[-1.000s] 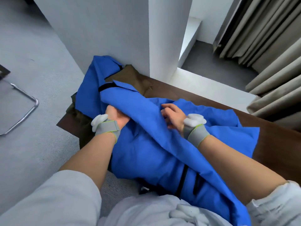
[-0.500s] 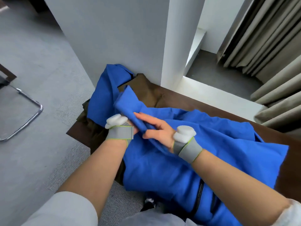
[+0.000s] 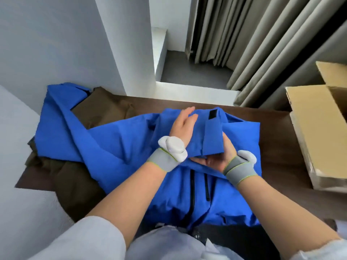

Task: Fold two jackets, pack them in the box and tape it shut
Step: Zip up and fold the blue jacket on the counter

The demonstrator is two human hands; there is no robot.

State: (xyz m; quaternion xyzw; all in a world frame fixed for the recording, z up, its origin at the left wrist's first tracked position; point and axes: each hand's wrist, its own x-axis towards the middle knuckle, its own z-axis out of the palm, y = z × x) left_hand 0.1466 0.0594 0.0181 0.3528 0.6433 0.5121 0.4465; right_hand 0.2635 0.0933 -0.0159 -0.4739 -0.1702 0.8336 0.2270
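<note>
On the bench (image 3: 272, 139), blue jacket (image 3: 122, 147) over brown jacket (image 3: 105, 109). Left hand (image 3: 183, 126) flat on its sleeve (image 3: 212, 139), right hand (image 3: 219, 156) gripping it underneath.

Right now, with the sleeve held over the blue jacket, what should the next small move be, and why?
Probably lower the sleeve flat onto the blue jacket and smooth it down. The right hand grips the sleeve end, lifted off the cloth; the left hand lies flat beside it with straight fingers, so the fold is not yet set.
</note>
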